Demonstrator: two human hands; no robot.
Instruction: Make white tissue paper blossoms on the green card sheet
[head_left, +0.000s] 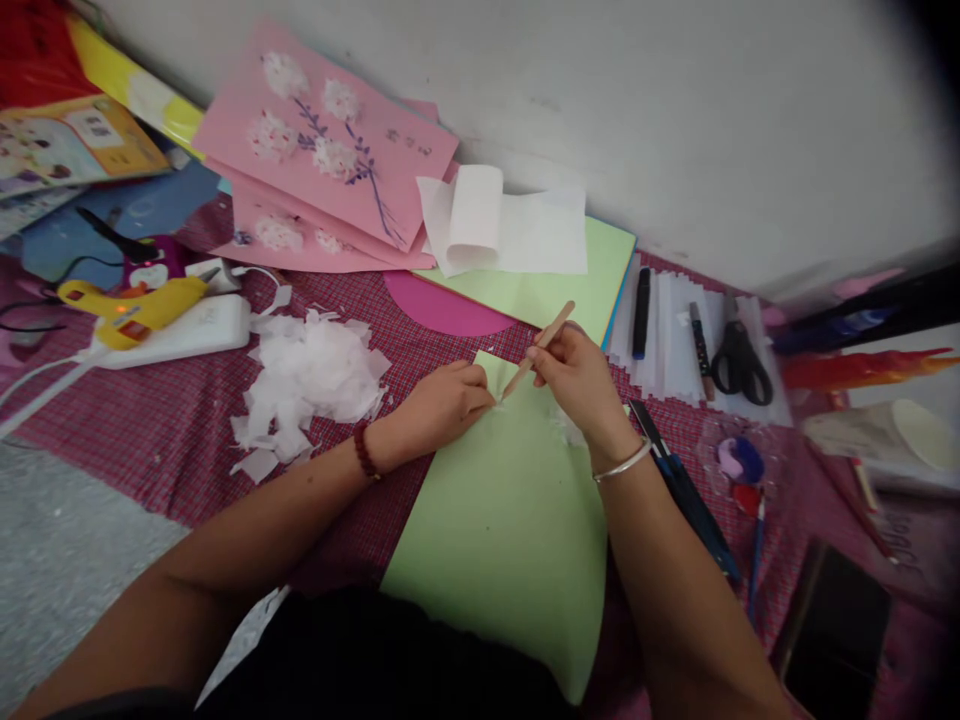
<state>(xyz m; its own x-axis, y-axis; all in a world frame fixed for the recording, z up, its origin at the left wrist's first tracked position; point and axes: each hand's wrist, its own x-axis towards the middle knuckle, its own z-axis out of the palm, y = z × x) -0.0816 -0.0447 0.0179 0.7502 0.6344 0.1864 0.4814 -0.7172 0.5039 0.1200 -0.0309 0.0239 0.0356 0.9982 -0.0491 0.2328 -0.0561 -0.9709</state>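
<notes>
A light green sheet of card (499, 520) lies in front of me, its near end reaching my body. My right hand (574, 375) grips a wooden craft stick (551, 335), whose lower tip meets a small whitish bit on the card. Close by that tip, my left hand (450, 400) rests at the card's left edge with its fingers pinched together. What they hold, if anything, is too small to make out. Some white scraps (568, 428) show beside my right wrist. Left of my left hand sits a pile of white tissue paper pieces (307, 375).
A yellow glue gun (139, 310) lies on a white power strip (187, 330) at left. Pink cards with white flowers (322, 140) and a tissue roll (476, 215) lean at the back. Right are black scissors (739, 365), a utility knife (686, 495) and a phone (832, 630).
</notes>
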